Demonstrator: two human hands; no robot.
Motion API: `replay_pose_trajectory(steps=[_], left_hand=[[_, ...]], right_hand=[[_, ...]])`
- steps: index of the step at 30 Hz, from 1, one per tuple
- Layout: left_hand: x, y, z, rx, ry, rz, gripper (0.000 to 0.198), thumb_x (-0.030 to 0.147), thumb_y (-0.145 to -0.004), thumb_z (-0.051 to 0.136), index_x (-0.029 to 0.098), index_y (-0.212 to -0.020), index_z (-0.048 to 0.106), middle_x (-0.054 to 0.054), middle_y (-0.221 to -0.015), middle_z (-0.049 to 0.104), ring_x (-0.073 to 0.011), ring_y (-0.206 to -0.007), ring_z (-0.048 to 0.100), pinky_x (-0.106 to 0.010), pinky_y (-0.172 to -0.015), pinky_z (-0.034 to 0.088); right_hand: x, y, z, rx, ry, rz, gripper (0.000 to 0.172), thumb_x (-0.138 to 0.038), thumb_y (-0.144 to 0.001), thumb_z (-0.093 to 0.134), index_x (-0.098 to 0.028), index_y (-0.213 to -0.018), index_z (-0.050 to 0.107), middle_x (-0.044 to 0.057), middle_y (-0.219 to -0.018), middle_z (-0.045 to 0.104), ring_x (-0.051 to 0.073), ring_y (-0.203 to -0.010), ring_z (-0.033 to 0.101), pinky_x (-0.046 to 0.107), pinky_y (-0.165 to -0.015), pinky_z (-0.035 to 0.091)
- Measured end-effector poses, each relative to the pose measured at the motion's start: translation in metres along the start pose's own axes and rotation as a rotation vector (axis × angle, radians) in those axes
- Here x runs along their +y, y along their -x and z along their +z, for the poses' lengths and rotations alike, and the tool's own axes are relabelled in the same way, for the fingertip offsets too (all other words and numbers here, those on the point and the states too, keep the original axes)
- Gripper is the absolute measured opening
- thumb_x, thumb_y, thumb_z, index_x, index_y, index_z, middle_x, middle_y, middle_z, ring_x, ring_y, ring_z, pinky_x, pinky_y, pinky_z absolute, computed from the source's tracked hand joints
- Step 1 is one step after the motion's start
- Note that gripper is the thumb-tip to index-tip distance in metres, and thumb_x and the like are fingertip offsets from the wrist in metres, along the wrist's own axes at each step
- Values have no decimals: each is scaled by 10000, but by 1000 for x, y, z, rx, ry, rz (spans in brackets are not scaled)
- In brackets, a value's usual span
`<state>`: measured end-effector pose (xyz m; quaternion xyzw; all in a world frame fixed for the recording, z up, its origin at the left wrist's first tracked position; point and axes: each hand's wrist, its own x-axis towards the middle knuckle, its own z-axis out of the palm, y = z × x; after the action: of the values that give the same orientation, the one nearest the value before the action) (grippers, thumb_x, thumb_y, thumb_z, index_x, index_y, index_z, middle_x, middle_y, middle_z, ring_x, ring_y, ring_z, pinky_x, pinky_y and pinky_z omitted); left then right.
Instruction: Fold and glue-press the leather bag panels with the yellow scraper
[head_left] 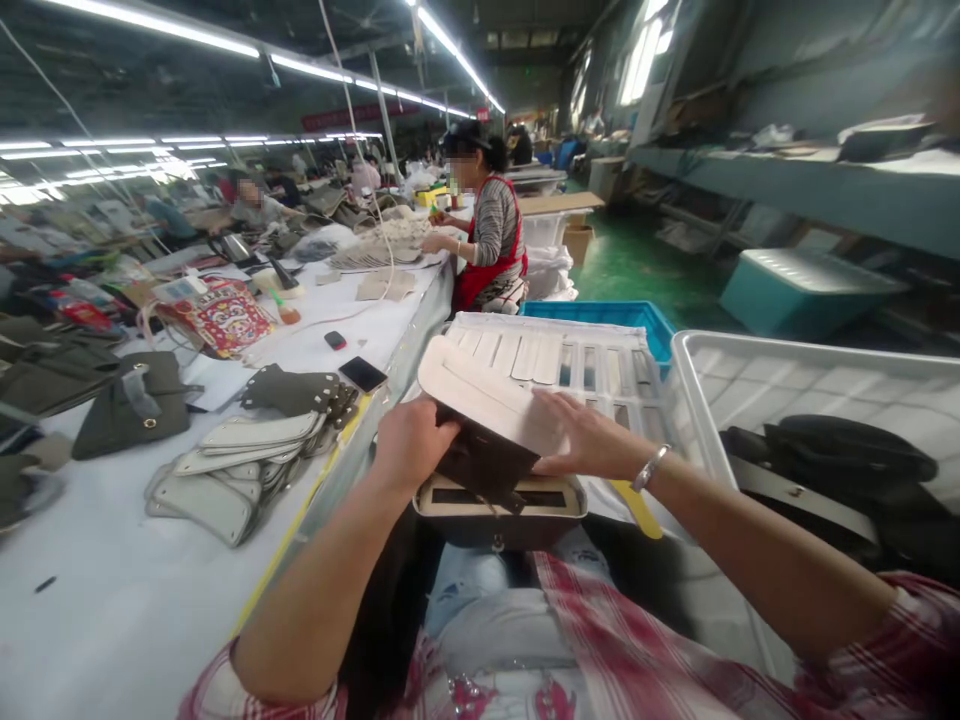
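Note:
On my lap rests a dark handbag (pixel 465 528) with a pale rim around its opening and a small metal clasp on its front. Its raised flap (pixel 484 385), pale on the side I see, tilts up above the opening. My left hand (pixel 412 440) is closed around the flap's left part, thumb against the dark material below. At the flap's right end, my right hand (pixel 581 437) grips it with fingers over the pale face and thumb underneath. A dark piece hanging between the hands partly hides the bag's inside.
Left on the white table (pixel 97 530) lie pale panels (pixel 225 480), dark studded pieces (pixel 296 392), a dark bag (pixel 135 405) and a phone (pixel 363 375). A white bin (pixel 705 400) with dark bags stands right. A slotted white rack (pixel 540 350) and a co-worker (pixel 491 225) are ahead.

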<state>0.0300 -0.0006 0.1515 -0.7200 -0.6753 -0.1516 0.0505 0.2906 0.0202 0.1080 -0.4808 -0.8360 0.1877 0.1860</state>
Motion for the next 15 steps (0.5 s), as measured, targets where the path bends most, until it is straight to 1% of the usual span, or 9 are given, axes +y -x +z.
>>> replay_pose_trajectory(steps=[3, 5, 7, 9, 11, 13, 15], left_hand=[[2, 6, 7, 22, -15, 22, 314, 431, -794, 533, 143, -766, 654, -110, -748, 675, -259, -742, 646, -309, -664, 466], [0, 10, 12, 45, -27, 41, 303, 416, -801, 535, 140, -757, 651, -113, -758, 675, -259, -741, 647, -310, -668, 462], [-4, 13, 14, 68, -36, 77, 284, 393, -807, 538, 133, -793, 651, -118, -778, 676, -261, -753, 646, -313, -681, 459], [-7, 14, 11, 93, -52, 126, 265, 363, -814, 537, 127, -868, 645, -121, -806, 676, -259, -775, 644, -314, -705, 457], [-10, 12, 6, 111, -79, 172, 252, 340, -815, 541, 131, -919, 635, -121, -831, 674, -251, -797, 641, -308, -724, 453], [-12, 10, 1, 106, -99, 197, 233, 331, -813, 547, 138, -913, 631, -119, -840, 672, -244, -802, 640, -300, -722, 453], [-14, 10, 1, 87, -93, 195, 240, 346, -817, 546, 138, -899, 632, -119, -837, 673, -244, -795, 642, -298, -712, 457]], right_hand=[[-9, 2, 18, 134, 120, -29, 1096, -621, -608, 673, -133, -1439, 151, 184, -1318, 405, 353, -1206, 397, 500, -984, 360], [-11, 3, 27, 220, 168, -42, 1045, -550, -646, 675, -122, -1435, 140, 184, -1277, 426, 352, -1186, 404, 492, -979, 361], [-10, 2, 35, 270, 200, -52, 982, -466, -676, 665, -111, -1429, 146, 185, -1245, 438, 346, -1152, 423, 482, -972, 366], [-10, -1, 41, 284, 208, -61, 948, -403, -683, 650, -97, -1425, 144, 184, -1231, 439, 340, -1129, 433, 474, -966, 372], [-11, -5, 47, 267, 195, -69, 942, -369, -678, 639, -85, -1421, 134, 181, -1216, 448, 333, -1123, 434, 464, -965, 375], [-12, -8, 51, 246, 178, -72, 938, -353, -672, 632, -71, -1417, 135, 180, -1196, 460, 325, -1114, 440, 451, -964, 376], [-11, -8, 53, 214, 166, -77, 937, -378, -668, 633, -64, -1410, 155, 181, -1192, 465, 319, -1094, 456, 437, -953, 386]])
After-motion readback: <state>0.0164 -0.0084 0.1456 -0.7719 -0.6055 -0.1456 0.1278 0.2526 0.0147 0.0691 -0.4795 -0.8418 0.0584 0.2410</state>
